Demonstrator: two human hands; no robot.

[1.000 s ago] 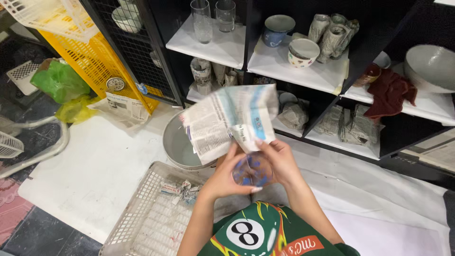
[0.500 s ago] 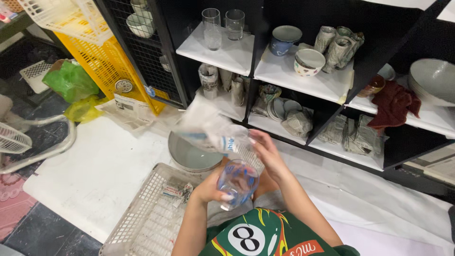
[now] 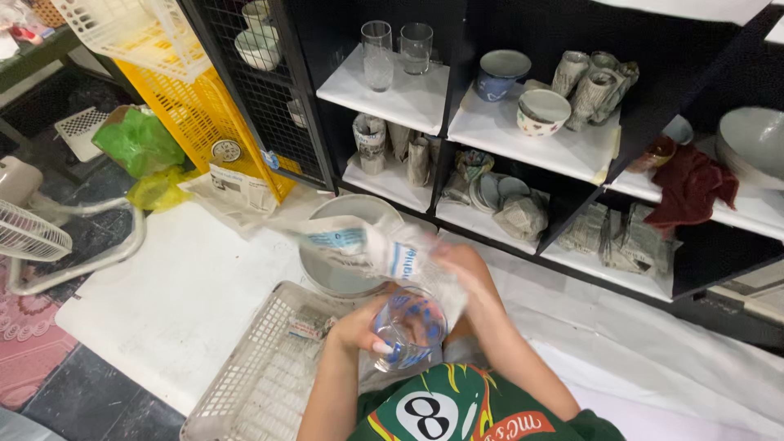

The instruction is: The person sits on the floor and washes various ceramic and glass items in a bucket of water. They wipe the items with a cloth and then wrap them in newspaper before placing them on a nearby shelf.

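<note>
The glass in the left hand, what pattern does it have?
The glass is clear with blue spots, some reddish, seen best in the head view, held by the left hand.

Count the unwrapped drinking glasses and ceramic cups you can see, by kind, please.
Clear empty glasses on the top shelf: 2
Blue-patterned glass in the left hand: 1
Ceramic cups on the shelf: 2
Total: 5

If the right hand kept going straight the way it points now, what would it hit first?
The right hand points up and left, gripping the newspaper sheet. Past the paper, the first thing in that line looks like the grey bowl on the floor, before the shelf; depth is hard to judge from above.
</note>
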